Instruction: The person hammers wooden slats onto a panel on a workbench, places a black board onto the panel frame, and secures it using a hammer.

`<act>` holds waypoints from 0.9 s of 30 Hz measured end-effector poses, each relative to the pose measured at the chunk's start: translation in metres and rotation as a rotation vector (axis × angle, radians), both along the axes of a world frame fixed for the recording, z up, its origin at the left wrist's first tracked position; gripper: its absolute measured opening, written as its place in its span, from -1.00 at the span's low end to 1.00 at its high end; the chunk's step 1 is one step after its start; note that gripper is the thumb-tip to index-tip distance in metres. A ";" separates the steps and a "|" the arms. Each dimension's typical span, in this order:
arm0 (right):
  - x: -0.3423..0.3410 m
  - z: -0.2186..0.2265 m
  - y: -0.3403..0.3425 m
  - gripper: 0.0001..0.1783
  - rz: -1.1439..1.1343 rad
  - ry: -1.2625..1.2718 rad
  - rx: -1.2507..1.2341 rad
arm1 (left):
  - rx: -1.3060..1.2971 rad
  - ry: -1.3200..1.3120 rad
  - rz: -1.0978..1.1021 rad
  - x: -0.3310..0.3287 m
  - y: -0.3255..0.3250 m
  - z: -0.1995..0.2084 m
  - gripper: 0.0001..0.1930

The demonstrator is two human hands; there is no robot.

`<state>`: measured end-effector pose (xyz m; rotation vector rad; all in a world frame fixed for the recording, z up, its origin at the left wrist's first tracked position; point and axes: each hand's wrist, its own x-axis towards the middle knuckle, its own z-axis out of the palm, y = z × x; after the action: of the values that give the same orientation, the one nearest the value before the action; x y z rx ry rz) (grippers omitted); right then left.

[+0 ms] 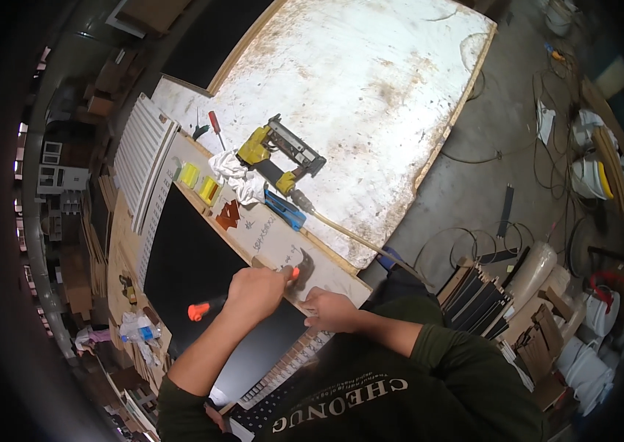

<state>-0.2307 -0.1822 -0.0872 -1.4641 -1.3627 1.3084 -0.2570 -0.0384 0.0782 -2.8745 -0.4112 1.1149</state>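
A claw hammer (302,269) with an orange-and-black handle is gripped in my left hand (254,289). Its metal head lies close to my right hand, over the pale board (260,237) with handwriting on it. My right hand (332,310) is closed in a pinch at the board's near edge; whatever its fingertips hold is too small to make out. Below my left hand lies a glossy black panel (190,239), partly covered by my forearm. A strip with a row of slots (293,361) runs along the panel's near end.
A yellow nail gun (256,147) rests on the white worktable (371,74), its air hose (356,239) trailing right. Nearby are a white cloth (238,177), a blue tool (284,211), yellow packs (210,191) and a red screwdriver (214,121). Dark strips (474,302) stand at right.
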 end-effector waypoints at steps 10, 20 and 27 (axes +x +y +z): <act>0.008 0.008 0.006 -0.53 0.060 0.033 -0.074 | 0.022 0.006 0.235 -0.003 0.038 0.023 -0.78; 0.009 0.009 0.008 -0.56 0.079 0.004 -0.020 | 0.285 0.062 0.120 0.004 0.099 -0.016 -0.79; 0.009 0.003 0.007 -0.54 0.071 0.014 -0.053 | 0.268 0.124 0.158 0.014 0.117 -0.019 -0.68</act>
<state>-0.2222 -0.1754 -0.0837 -1.4503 -1.3924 1.4066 -0.2433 0.0788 0.0588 -2.5639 -0.7299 1.1522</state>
